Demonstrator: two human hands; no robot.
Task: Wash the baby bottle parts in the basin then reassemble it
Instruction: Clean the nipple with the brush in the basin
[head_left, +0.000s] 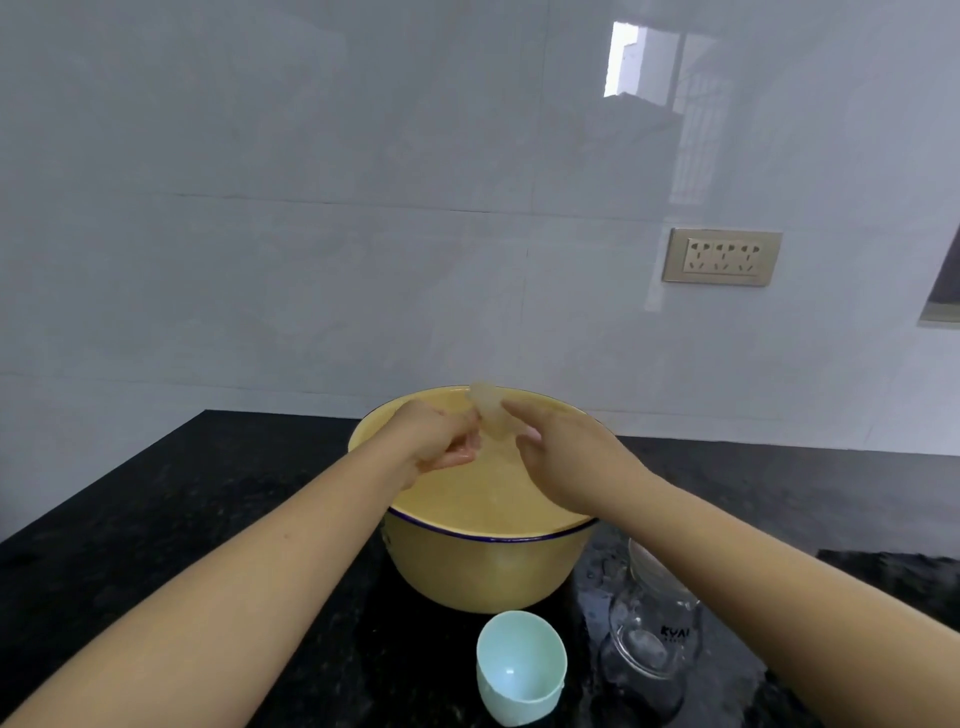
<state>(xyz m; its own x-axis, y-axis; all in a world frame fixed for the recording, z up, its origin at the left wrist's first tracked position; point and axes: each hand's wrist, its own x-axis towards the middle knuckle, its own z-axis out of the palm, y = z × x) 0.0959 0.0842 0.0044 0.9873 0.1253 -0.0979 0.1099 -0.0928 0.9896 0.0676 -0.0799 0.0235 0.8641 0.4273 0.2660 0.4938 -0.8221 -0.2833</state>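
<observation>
A yellow basin (467, 566) with a dark blue rim stands on the black counter. Above its water, my left hand (441, 441) pinches the lower edge of a clear silicone teat (485, 405), which sticks up and looks blurred. My right hand (561, 457) is beside the teat, its forefinger reaching to it and the other fingers loosely bent. The clear glass bottle body (649, 639) lies on the counter right of the basin, partly under my right forearm. A pale green cap (519, 667) lies on its side in front of the basin.
The black stone counter (182, 509) runs to a white tiled wall behind the basin. A wall socket (722, 257) sits high at the right. Water drops lie on the counter near the bottle.
</observation>
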